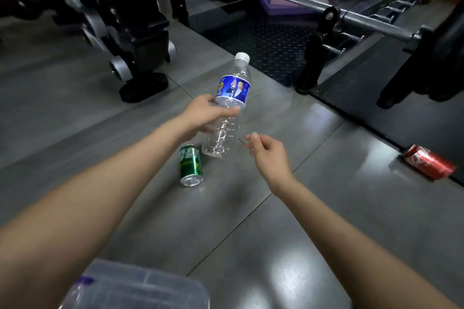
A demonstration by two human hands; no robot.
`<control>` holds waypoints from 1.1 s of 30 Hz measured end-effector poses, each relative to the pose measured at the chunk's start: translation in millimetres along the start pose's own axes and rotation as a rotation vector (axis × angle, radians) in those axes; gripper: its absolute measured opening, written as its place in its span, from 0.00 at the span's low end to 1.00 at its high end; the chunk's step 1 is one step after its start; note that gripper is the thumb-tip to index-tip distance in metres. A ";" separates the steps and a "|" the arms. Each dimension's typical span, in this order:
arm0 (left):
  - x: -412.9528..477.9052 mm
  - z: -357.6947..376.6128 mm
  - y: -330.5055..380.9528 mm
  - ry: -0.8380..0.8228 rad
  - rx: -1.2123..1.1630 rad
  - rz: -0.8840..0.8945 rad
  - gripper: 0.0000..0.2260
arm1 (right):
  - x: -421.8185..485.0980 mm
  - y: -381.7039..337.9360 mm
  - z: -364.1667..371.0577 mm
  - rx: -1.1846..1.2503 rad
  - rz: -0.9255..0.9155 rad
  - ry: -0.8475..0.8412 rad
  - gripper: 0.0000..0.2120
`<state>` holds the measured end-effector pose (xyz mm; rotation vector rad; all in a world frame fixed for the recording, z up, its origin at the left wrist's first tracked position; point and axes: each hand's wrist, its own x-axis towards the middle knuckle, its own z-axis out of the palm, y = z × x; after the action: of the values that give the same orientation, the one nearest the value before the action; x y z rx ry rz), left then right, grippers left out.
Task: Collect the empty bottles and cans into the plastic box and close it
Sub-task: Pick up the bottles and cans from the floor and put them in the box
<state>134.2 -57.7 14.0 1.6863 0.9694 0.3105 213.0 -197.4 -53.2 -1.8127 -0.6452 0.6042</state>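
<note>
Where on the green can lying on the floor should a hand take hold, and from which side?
Take the green can across its round body, coming down from above. It lies on its side with one end facing the camera, so the curved wall is exposed; the free right hand is closest, since the left hand holds the bottle.

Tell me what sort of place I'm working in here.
Most likely a gym: a long steel barbell rests on a black rack over studded rubber matting, and a padded bench's wheeled frame stands on the grey tiled floor.
</note>
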 end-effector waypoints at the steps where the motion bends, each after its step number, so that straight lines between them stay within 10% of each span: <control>1: -19.2 -5.7 6.1 -0.007 -0.012 -0.009 0.21 | -15.9 -11.3 -2.0 -0.002 -0.009 -0.030 0.22; 8: -159.9 -62.8 25.1 0.092 -0.038 -0.036 0.19 | -103.9 -85.4 12.2 0.090 -0.107 -0.163 0.04; 20: -357.6 -88.7 -95.0 0.480 0.247 -0.275 0.26 | -225.9 -69.4 40.0 -0.390 -0.559 -0.511 0.13; 33: -351.4 -51.8 -210.9 0.181 0.755 -0.771 0.22 | -214.8 -28.8 12.7 -0.647 -0.629 -0.479 0.14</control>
<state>-212.9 -268.1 -63.2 1.7782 1.9452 -0.4856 44.6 -327.1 -8.9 -1.8815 -1.8176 0.4130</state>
